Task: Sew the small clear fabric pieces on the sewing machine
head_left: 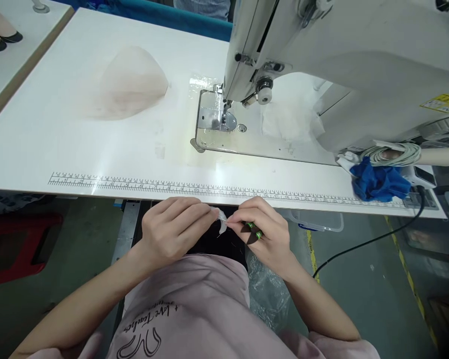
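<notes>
Just in front of the table edge, my left hand (175, 224) pinches a small strip of thin white fabric (222, 222). The fingertips of my right hand (267, 232) are closed at the strip's other side. Tucked in the right palm is a small tool with green and dark parts (253, 232), perhaps thread snips; most of it is hidden by the fingers. Both hands are close together above my lap. Beyond them stands a white sewing machine (284, 60), its needle and presser foot over a metal plate (213, 119).
A sheer beige fabric piece (134, 82) lies on the white table (78, 144), left of the machine. A printed ruler (194, 189) runs along the front edge. To the right are a blue cloth (379, 179), a coiled cord (392, 153) and a black cable (366, 239). A red stool (22, 247) stands lower left.
</notes>
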`<state>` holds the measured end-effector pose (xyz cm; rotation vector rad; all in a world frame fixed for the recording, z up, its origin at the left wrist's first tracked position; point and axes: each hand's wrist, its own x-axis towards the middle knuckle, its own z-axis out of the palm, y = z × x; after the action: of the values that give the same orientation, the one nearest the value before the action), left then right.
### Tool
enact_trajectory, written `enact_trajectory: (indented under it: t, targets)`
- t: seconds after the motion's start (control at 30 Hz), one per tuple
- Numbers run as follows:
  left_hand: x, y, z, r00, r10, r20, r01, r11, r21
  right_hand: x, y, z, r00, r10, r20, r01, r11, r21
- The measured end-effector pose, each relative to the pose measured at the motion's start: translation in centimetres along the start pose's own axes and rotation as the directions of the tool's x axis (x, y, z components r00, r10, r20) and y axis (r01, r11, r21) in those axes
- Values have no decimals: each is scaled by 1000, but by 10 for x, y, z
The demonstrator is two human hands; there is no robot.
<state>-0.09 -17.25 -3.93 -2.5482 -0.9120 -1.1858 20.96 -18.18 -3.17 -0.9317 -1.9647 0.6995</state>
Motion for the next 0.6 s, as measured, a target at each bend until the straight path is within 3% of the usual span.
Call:
enact_trajectory:
  t: [0.07,0.13,0.27,0.37,0.47,0.6]
  targets:
    - [-2,-1,0,1000,-5,3,5,1000,-3,1,0,-7,989,15,146,-27,996,80]
    - [-4,-3,0,1000,-13,-1,13,1000,-15,2,-1,-12,980,25,199,-55,988,146]
    - [-4,-2,1,997,-76,-11,75,994,-76,1,0,-16,999,16,39,-13,998,-62]
    - [-2,0,1,987,-162,6,160,967,-200,-2,3,-14,998,-43,51,53,977,-208]
    - [0,2,-1,953,-296,70,300,873,-384,-5,7,-11,996,-54,66,69,967,-244]
    - [0,6,-2,856,-474,204,497,651,-573,-4,10,-8,997,-51,64,64,972,-225]
